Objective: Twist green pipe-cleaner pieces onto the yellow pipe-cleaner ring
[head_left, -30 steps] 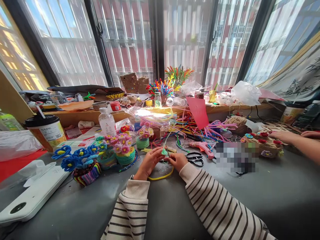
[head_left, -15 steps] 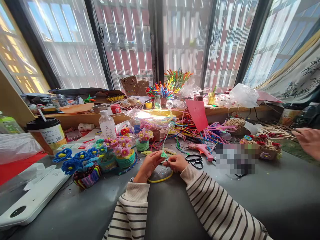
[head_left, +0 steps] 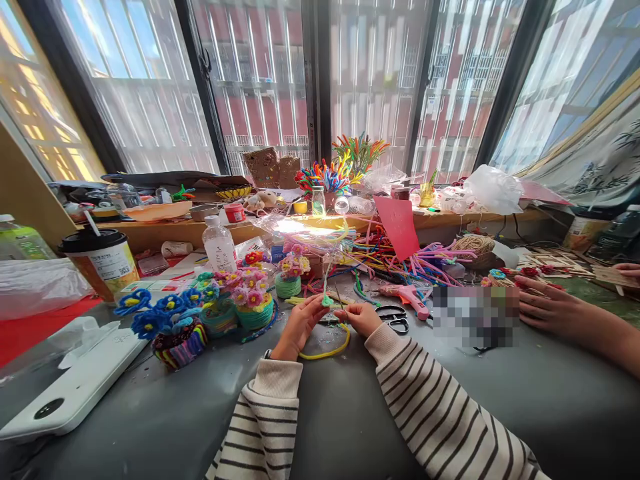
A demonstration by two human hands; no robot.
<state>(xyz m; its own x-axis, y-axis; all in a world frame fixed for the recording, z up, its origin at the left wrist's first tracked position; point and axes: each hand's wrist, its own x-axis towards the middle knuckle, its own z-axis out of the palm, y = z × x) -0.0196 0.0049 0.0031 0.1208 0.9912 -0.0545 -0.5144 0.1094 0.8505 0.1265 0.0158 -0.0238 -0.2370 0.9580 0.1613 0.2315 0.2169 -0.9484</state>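
Observation:
Near the middle of the grey table, my left hand pinches a small green piece with a pale strand rising from it. Just to its right, my right hand has its fingers closed on a thin dark stick that points up and left. The two hands are slightly apart. Below and between them a yellow pipe cleaner curves on the table. Black-handled scissors and a pink glue gun lie just beyond my right hand.
Blue flowers in a striped pot, pink flowers in a teal pot and a clear bottle stand left. A white device lies front left. Another person's hand is at right. Pipe cleaners are heaped behind.
My right hand has drawn slightly away from the green piece, and the thin stick now shows upright. The other person's hand has reached further in over the flowered basket; a second one appears at the right edge.

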